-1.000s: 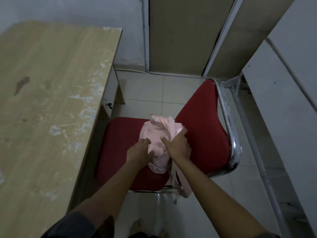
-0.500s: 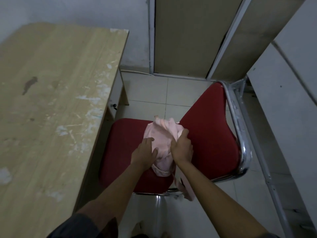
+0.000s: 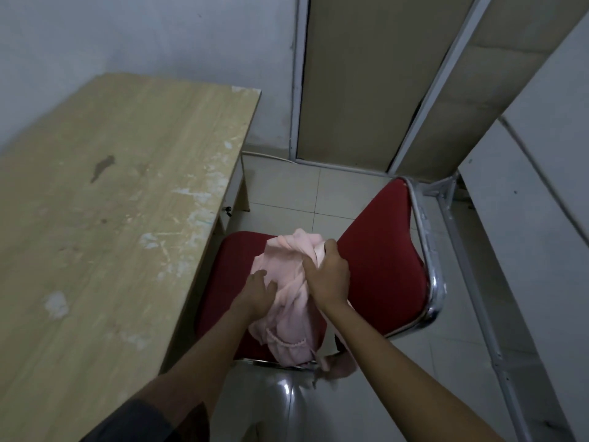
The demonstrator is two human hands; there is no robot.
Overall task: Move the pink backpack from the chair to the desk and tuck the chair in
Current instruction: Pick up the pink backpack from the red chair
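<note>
The pink backpack (image 3: 288, 301) lies crumpled on the red chair (image 3: 379, 275) seat (a strap hangs over the front edge), beside the bare tabletop (image 3: 111, 218). The right hand (image 3: 326, 275) has its fingers closed, bunching the fabric; the left hand (image 3: 255, 295) rests against its side, fingers loosely curled.

The worktop (image 3: 121, 218) is cut off at the left and bottom edges, so its full length isn't shown. The middle of the pink backpack (image 3: 287, 314) is covered by the left hand (image 3: 255, 295) and right hand (image 3: 325, 275), and the right grip's fingertips are buried in the fabric. The chair (image 3: 382, 266) seat under the bag is hidden, and its legs can't really be seen. Both forearms are clipped by the bottom edge.
</note>
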